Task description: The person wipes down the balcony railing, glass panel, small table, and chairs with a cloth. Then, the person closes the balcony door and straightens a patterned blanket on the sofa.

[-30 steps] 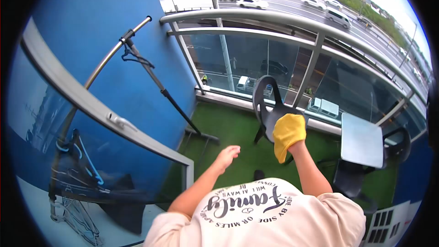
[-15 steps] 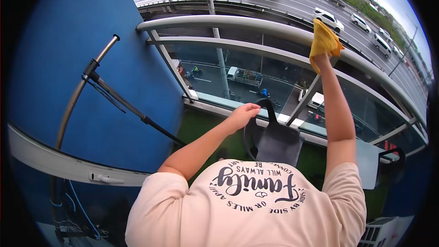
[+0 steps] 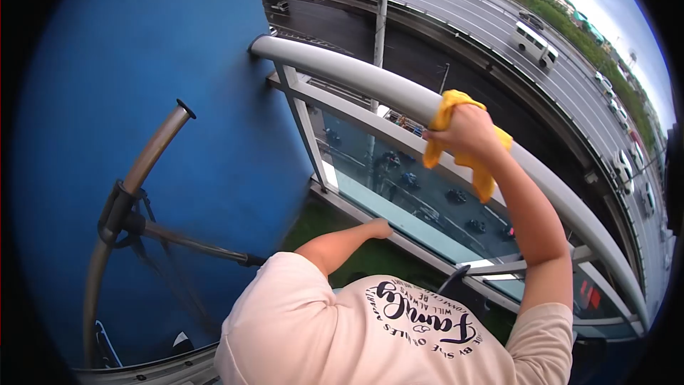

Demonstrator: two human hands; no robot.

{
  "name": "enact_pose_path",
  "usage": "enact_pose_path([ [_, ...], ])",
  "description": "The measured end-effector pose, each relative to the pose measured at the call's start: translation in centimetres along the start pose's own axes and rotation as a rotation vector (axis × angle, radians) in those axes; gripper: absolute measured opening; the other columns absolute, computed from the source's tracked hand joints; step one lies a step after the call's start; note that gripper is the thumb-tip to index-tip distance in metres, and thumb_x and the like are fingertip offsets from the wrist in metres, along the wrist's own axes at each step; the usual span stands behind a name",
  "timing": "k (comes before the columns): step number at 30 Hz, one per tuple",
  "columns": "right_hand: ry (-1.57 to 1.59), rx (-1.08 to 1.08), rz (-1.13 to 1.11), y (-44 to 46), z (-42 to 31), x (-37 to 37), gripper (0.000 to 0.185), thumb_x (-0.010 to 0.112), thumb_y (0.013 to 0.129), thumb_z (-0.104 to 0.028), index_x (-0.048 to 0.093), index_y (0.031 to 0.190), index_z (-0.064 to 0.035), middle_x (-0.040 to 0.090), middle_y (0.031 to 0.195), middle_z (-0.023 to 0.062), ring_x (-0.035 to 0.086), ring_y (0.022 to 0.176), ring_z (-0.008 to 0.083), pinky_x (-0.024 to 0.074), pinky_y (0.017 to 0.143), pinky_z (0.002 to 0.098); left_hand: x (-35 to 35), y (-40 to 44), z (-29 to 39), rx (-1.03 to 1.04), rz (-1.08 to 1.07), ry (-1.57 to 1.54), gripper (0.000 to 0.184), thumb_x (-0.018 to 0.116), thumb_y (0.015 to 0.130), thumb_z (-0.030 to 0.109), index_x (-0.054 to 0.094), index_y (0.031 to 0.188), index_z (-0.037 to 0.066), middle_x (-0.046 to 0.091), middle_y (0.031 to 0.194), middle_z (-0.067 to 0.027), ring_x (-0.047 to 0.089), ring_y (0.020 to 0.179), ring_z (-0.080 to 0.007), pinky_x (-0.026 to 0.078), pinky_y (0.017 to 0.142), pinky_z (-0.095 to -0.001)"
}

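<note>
My right hand [image 3: 467, 130] is closed on a yellow cloth [image 3: 447, 108], which is wrapped over the light grey top rail [image 3: 342, 68] of a balcony railing. Loose ends of the cloth hang down on both sides of the hand. Lower down, my left hand [image 3: 380, 228] hovers by the foot of the glass panel [image 3: 427, 224], its fingers curled in and nothing visible in them. Part of a dark chair [image 3: 459, 281] shows beside my shirt; most of it is hidden by my body.
A blue wall [image 3: 192, 64] rises on the left, with a bent metal tube frame [image 3: 153, 150] standing against it. Green flooring [image 3: 313, 224] lies below me. Beyond the railing are a street and an elevated highway [image 3: 456, 18] with vehicles.
My right hand has slid the cloth leftward along the rail. My left hand has come away from the chair. The view has turned, and my body is nearer the railing's left end.
</note>
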State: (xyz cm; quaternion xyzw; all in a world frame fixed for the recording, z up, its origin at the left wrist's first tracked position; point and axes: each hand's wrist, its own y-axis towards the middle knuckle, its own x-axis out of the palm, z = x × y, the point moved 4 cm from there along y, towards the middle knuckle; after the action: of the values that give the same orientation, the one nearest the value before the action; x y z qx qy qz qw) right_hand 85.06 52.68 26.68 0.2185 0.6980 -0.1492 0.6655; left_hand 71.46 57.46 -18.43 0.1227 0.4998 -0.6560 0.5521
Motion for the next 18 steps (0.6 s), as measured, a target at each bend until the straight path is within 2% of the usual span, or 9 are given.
enact_pose_path([
  [2, 0.037, -0.057, -0.120, 7.4, -7.2, 1.1, 0.065, 0.073, 0.067, -0.060, 0.068, 0.093, -0.0003, 0.068, 0.090, 0.0144, 0.066, 0.085, 0.0254, 0.0509, 0.076, 0.0354, 0.8, 0.9, -6.2, -0.038, -0.011, 0.061, 0.034, 0.053, 0.087, 0.028, 0.069, 0.101, 0.002, 0.064, 0.110, -0.0214, 0.061, 0.101, -0.0396, 0.047, 0.089, -0.0434],
  [5, 0.054, -0.171, -0.093, 17.0, -16.5, 3.7, 0.064, 0.071, 0.070, -0.058, 0.068, 0.104, -0.0041, 0.068, 0.102, 0.0121, 0.066, 0.094, 0.0253, 0.0502, 0.081, 0.0420, -4.9, -4.7, -7.6, -0.181, 0.026, -0.031, 0.039, 0.055, 0.089, 0.034, 0.068, 0.102, -0.001, 0.065, 0.110, -0.0211, 0.062, 0.102, -0.0362, 0.046, 0.091, -0.0421],
  [8, 0.023, -0.194, -0.071, 24.8, -24.4, 6.0, 0.061, 0.068, 0.076, -0.052, 0.063, 0.119, -0.0087, 0.064, 0.118, 0.0112, 0.062, 0.107, 0.0286, 0.0443, 0.091, 0.0544, -5.1, -4.7, -14.4, -0.395, 0.360, -0.716, 0.037, 0.057, 0.089, 0.031, 0.067, 0.105, -0.001, 0.065, 0.108, -0.0197, 0.062, 0.102, -0.0319, 0.047, 0.090, -0.0394],
  [9, 0.003, -0.184, -0.046, 26.7, -26.7, 6.4, 0.064, 0.068, 0.075, -0.055, 0.063, 0.118, -0.0085, 0.064, 0.116, 0.0107, 0.062, 0.107, 0.0277, 0.0439, 0.091, 0.0546, -8.4, -7.2, -14.0, -0.480, 0.542, -0.866, 0.032, 0.060, 0.088, 0.025, 0.065, 0.109, 0.000, 0.066, 0.107, -0.0175, 0.062, 0.102, -0.0270, 0.047, 0.089, -0.0364],
  [11, -0.011, -0.182, -0.014, 30.9, -30.4, 7.4, 0.065, 0.068, 0.076, -0.055, 0.061, 0.121, -0.0086, 0.063, 0.120, 0.0095, 0.061, 0.110, 0.0272, 0.0411, 0.095, 0.0556, -12.7, -8.0, -16.3, -0.409, 1.104, -1.063, 0.030, 0.059, 0.086, 0.022, 0.062, 0.106, -0.001, 0.066, 0.102, -0.0186, 0.062, 0.102, -0.0285, 0.048, 0.087, -0.0375],
  [12, -0.023, -0.212, -0.012, 32.3, -31.8, 7.5, 0.065, 0.069, 0.076, -0.052, 0.059, 0.123, -0.0086, 0.063, 0.122, 0.0087, 0.060, 0.112, 0.0273, 0.0410, 0.095, 0.0553, -15.5, -8.6, -17.5, -0.356, 1.295, -1.119, 0.031, 0.056, 0.090, 0.018, 0.055, 0.115, -0.001, 0.063, 0.109, -0.0190, 0.060, 0.106, -0.0265, 0.047, 0.090, -0.0360],
  [13, -0.011, -0.209, -0.012, 33.6, -33.0, 7.5, 0.064, 0.069, 0.076, -0.052, 0.060, 0.122, -0.0089, 0.063, 0.121, 0.0087, 0.060, 0.112, 0.0277, 0.0411, 0.095, 0.0553, -18.2, -9.5, -19.0, -0.214, 1.472, -1.197, 0.028, 0.056, 0.093, 0.015, 0.052, 0.117, -0.001, 0.060, 0.114, -0.0119, 0.055, 0.110, -0.0193, 0.041, 0.097, -0.0322],
  [15, 0.008, -0.227, -0.013, 35.3, -35.1, 8.1, 0.062, 0.069, 0.076, -0.051, 0.062, 0.120, -0.0094, 0.063, 0.121, 0.0092, 0.059, 0.113, 0.0285, 0.0414, 0.095, 0.0554, -26.6, -14.4, -17.2, 0.040, 1.811, -1.303, 0.029, 0.054, 0.096, 0.016, 0.050, 0.119, 0.000, 0.058, 0.115, -0.0106, 0.051, 0.115, -0.0187, 0.039, 0.099, -0.0315],
  [18, 0.019, -0.270, 0.010, 35.4, -35.8, 7.5, 0.056, 0.069, 0.076, -0.051, 0.067, 0.115, -0.0108, 0.064, 0.120, 0.0095, 0.059, 0.113, 0.0297, 0.0412, 0.096, 0.0554, -37.7, -21.5, -14.4, 0.161, 1.932, -0.911, 0.033, 0.047, 0.099, 0.024, 0.052, 0.121, -0.001, 0.055, 0.118, -0.0095, 0.050, 0.115, -0.0196, 0.038, 0.099, -0.0318],
])
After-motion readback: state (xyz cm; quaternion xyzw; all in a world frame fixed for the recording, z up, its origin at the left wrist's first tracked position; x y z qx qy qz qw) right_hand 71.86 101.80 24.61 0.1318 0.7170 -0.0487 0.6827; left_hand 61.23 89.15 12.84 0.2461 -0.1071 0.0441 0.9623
